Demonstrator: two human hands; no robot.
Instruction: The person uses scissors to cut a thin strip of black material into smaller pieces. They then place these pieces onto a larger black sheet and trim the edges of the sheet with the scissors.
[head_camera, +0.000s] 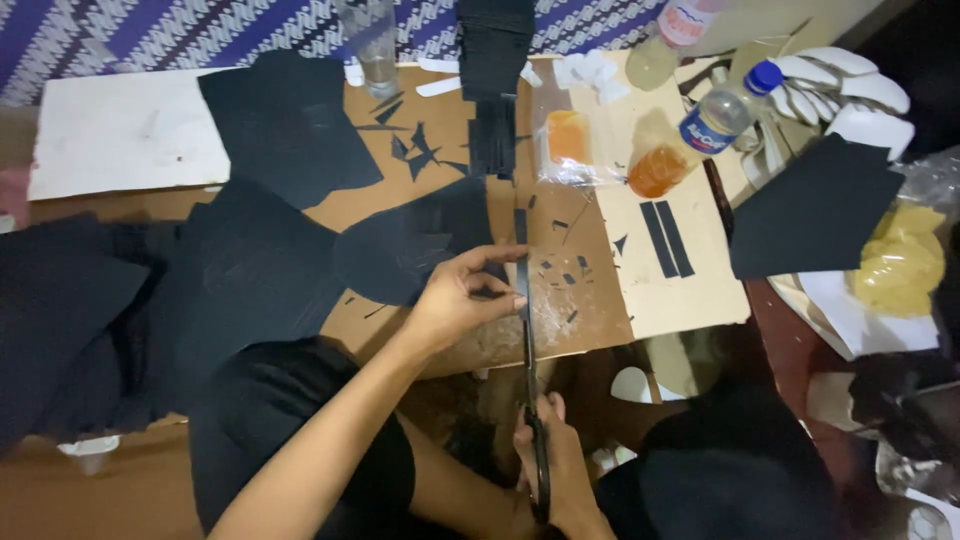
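while the black strip (520, 255) stands pinched at its near end between the thumb and fingers of my left hand (462, 300), i am in the middle of a lengthwise cut, as far as i can judge. the strip runs straight away from me over the brown cardboard sheet (560, 330), and the blades of the scissors (530, 380) point up along it from below, meeting it just by my fingertips. my right hand (555, 470) is closed through the scissor handles; how far the blades gape i cannot tell. the next snip calls for a steady line and my left fingers kept off the edge. left of the strip lies a big black sheet (410, 250); right of it, two cut black strips (667, 238) on pale card, and past them a plastic bottle (712, 120).
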